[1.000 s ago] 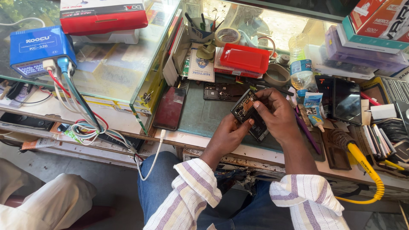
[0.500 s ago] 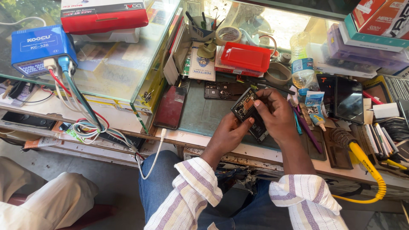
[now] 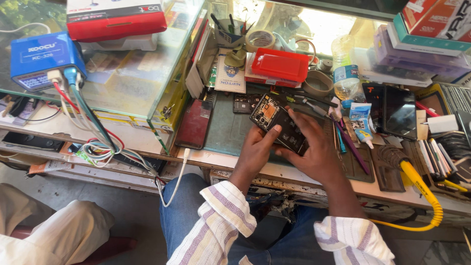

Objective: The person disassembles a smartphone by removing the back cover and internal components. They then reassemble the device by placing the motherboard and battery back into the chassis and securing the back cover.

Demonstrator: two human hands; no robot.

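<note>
Open room lies on the green mat (image 3: pixel 228 130) left of the hands. Beyond, a circuit board (image 3: pixel 245 103) and red box (image 3: pixel 280 65) block the way; rightward, tools (image 3: pixel 351 142) and a glue tube (image 3: pixel 362 125) crowd the table (image 3: pixel 68 128).

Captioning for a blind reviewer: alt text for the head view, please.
Two hands, left hand and right hand, hold an opened phone with its circuit board exposed, above a green mat on a cluttered repair bench. Around it lie a red box, a tape roll, a bottle and a yellow-handled soldering iron.
</note>
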